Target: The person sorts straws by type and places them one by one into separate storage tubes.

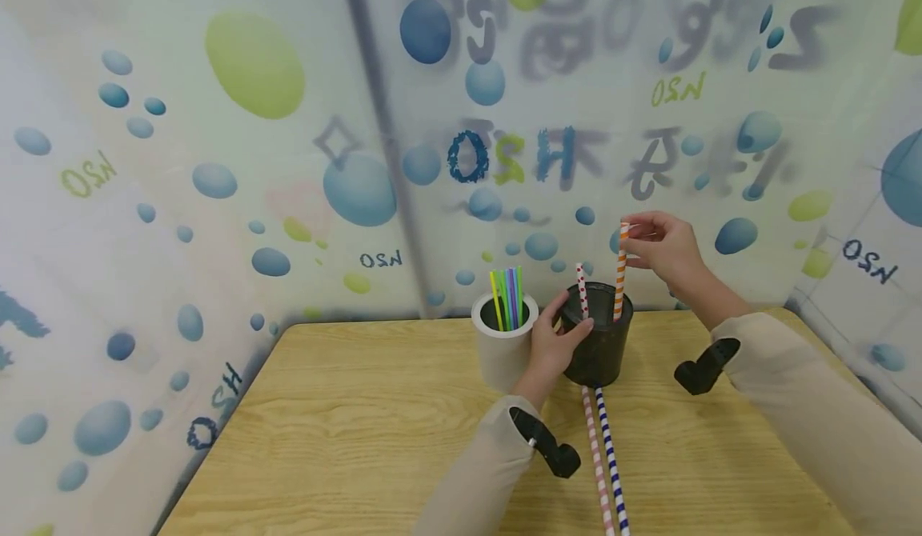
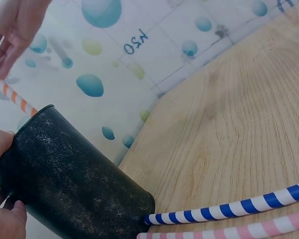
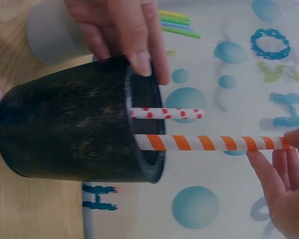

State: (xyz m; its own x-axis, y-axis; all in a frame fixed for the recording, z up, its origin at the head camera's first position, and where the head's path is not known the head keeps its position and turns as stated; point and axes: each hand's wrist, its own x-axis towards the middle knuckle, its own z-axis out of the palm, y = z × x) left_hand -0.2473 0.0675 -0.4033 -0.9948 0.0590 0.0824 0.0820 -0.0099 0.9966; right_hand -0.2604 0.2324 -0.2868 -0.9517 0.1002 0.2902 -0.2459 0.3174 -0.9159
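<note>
An orange-and-white striped paper straw [image 1: 620, 280] stands with its lower end inside a black cup [image 1: 603, 356]. Near the straw's top, the fingertips of my right hand [image 1: 668, 252] pinch it. My left hand [image 1: 553, 350] holds the cup by its left side, thumb and fingers at the rim. A shorter white straw with red dots [image 3: 167, 113] leans inside the same cup, beside the orange one. In the left wrist view the cup's dark, speckled wall [image 2: 74, 169] fills the lower left, and the left hand's fingers are partly cut off.
Left of the black cup stands a white cup [image 1: 497, 360] with several thin coloured straws [image 1: 511, 300]. A pink-striped straw [image 1: 598, 464] and a blue-striped straw [image 1: 612, 464] lie on the wooden table [image 1: 360, 424] in front. A patterned wall sheet [image 1: 274, 200] rises behind.
</note>
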